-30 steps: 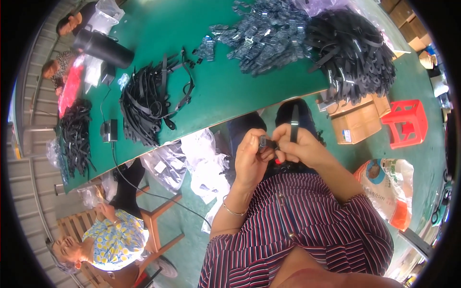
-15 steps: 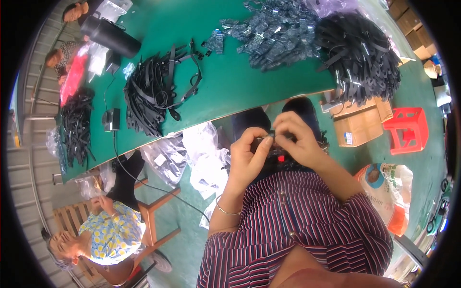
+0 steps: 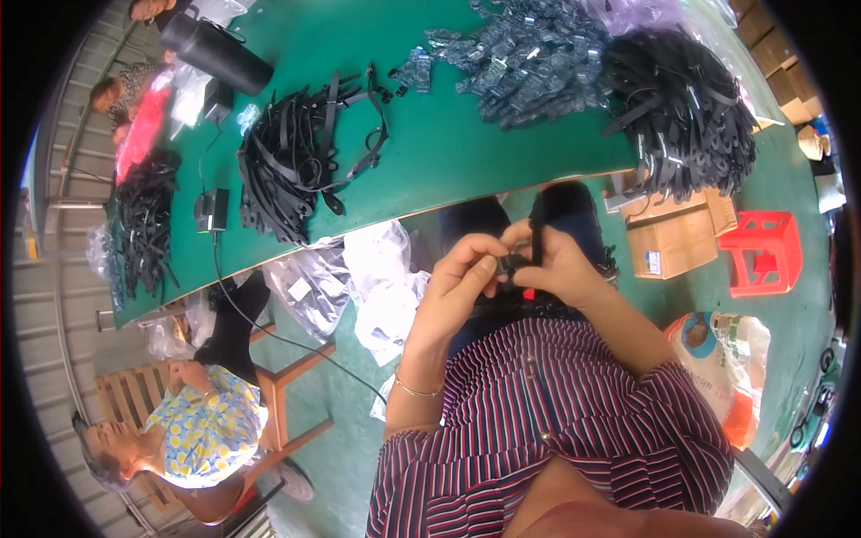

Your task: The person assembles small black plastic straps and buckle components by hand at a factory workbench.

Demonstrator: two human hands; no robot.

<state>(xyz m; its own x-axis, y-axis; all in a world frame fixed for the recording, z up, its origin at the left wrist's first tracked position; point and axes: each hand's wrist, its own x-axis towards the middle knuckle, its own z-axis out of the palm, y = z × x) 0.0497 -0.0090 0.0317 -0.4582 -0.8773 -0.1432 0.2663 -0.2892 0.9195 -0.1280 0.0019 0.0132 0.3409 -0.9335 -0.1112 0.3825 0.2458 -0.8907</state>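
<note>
Above my lap, just off the table's near edge, both hands work close together with fingertips almost touching. My left hand (image 3: 459, 278) is closed in a pinch on a small black part (image 3: 508, 264), perhaps a buckle; its exact shape is hidden by the fingers. A black strap (image 3: 537, 235) stands up from my right hand (image 3: 565, 272), whose thumb and fingers are closed on it beside that small part. On the green table (image 3: 421, 175) ahead lie a loose bundle of black straps (image 3: 287, 161) and a heap of small dark pieces in clear wrapping (image 3: 538, 67).
A thick pile of black straps (image 3: 686, 117) overhangs the table's right end. Below it are a cardboard box (image 3: 673, 242) and a red stool (image 3: 762, 254). A cable (image 3: 296, 339) hangs on the left from a black adapter (image 3: 211, 211). Another person (image 3: 202, 426) sits at left.
A black strap now stands up from my right hand, where only a small piece showed between the fingertips before. My right hand has turned slightly. The view has shifted a little.
</note>
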